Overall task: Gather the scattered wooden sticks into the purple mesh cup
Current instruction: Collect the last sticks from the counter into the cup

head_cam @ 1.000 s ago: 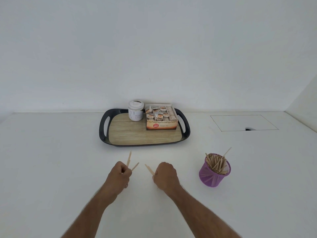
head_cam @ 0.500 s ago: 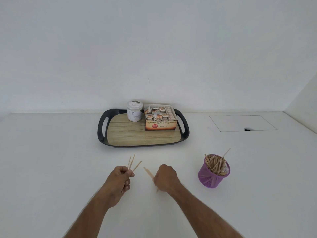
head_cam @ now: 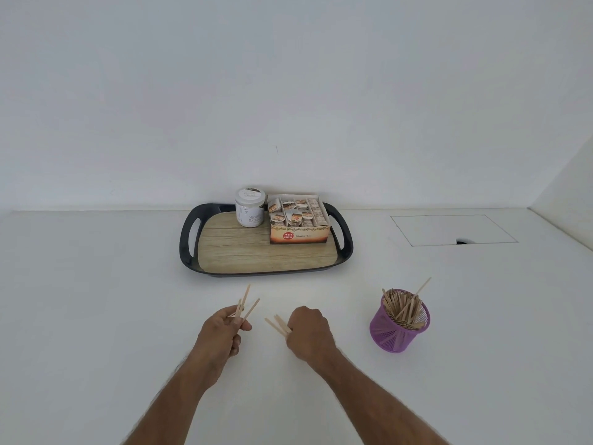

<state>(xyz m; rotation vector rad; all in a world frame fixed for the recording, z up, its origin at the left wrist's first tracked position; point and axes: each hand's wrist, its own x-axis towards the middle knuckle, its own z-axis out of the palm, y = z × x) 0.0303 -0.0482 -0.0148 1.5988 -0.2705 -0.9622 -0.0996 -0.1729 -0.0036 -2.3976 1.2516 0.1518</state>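
My left hand [head_cam: 223,332] pinches a few wooden sticks [head_cam: 245,303] that fan upward from its fingers. My right hand [head_cam: 309,332] grips a couple of wooden sticks [head_cam: 276,324] whose ends point left toward the other hand. Both hands hover over the white table, in front of the tray. The purple mesh cup [head_cam: 399,322] stands to the right of my right hand, a hand's width away, packed with several sticks, one poking out high at the right. I see no loose sticks lying on the table.
A dark tray [head_cam: 189,242] with a wood-look bottom sits behind the hands, carrying a white jar [head_cam: 250,207] and an open tea-bag box [head_cam: 298,220]. A rectangular hatch outline [head_cam: 452,229] marks the table at the far right. The wall runs close behind.
Both hands have stayed nearly in place. The sticks in my left hand have fanned out more, and my right hand now shows a second stick end beside the first.
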